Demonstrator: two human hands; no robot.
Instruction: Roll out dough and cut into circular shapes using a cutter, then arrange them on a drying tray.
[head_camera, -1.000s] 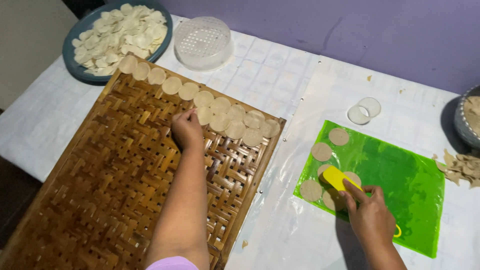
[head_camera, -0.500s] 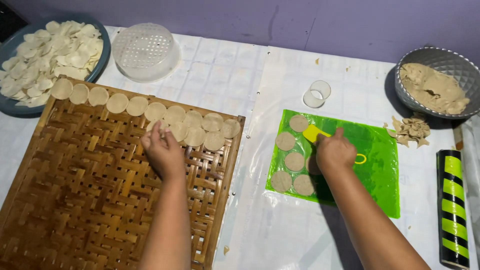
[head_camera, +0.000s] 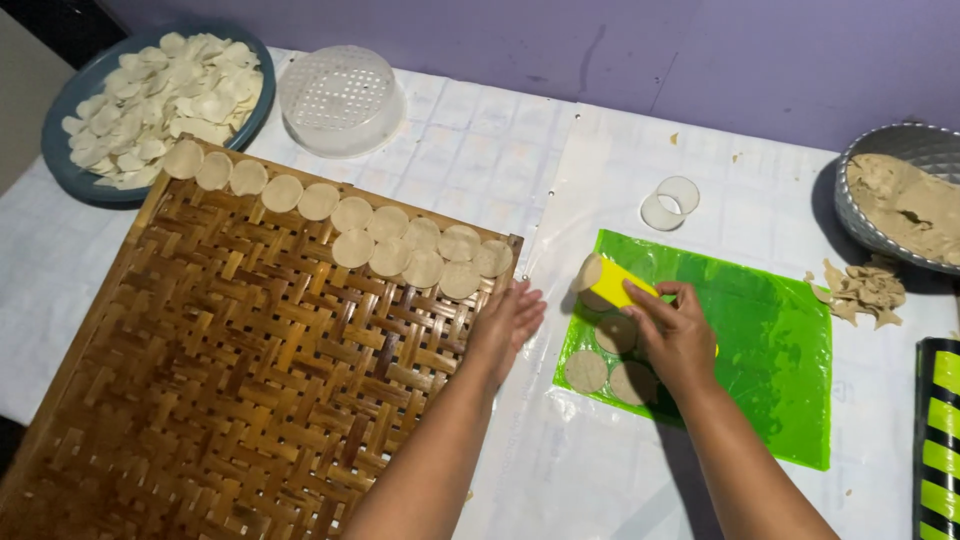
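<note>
My right hand (head_camera: 677, 335) holds a yellow scraper (head_camera: 618, 285) over the green plastic sheet (head_camera: 770, 330), with a thin dough round (head_camera: 588, 272) lifted on its tip. Three more dough rounds (head_camera: 586, 371) lie on the sheet beside that hand. My left hand (head_camera: 508, 325) hovers with fingers apart at the right edge of the woven bamboo tray (head_camera: 220, 390), holding nothing. Several dough rounds (head_camera: 400, 245) lie in rows along the tray's far edge.
A blue plate (head_camera: 60, 165) piled with dried rounds sits far left, a clear perforated lid (head_camera: 340, 98) beside it. A small round cutter (head_camera: 670, 202) lies above the sheet. A metal bowl (head_camera: 850, 215) of dough, scraps (head_camera: 862, 290), and a striped roll (head_camera: 938, 440) stand right.
My left hand has left the rounds on the tray and moved right to its edge. My right hand has lifted a round off the green sheet with the scraper.
</note>
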